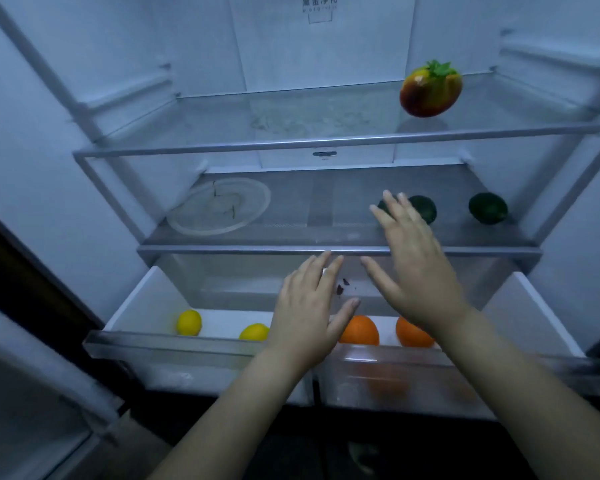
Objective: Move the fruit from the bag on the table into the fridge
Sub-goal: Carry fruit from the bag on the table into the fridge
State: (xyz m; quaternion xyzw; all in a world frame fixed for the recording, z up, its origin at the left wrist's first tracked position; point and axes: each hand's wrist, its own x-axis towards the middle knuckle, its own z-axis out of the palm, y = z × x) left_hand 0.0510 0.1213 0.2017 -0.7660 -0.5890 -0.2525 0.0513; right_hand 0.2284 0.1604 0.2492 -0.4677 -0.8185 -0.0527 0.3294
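Single view: head cam, wide-angle, worn on person's head, facing fwd & a bit down. Close to the open fridge [291,46], roughly square-on to its interior. Frame spans upper shelf [326,143] up top to pulled-out drawer [174,344] low.

- Setting: most likely a home kitchen. You face an open fridge [201,46] at close range.
- Evidence: white inner walls, glass shelves [291,112], a printed label [319,5] on the back wall.
- Bottom drawer [146,303] is pulled out and holds lemons [189,322] and oranges [359,330].
- A plate [219,206] sits on the middle shelf and a mango [431,90] on the top one: household food storage.
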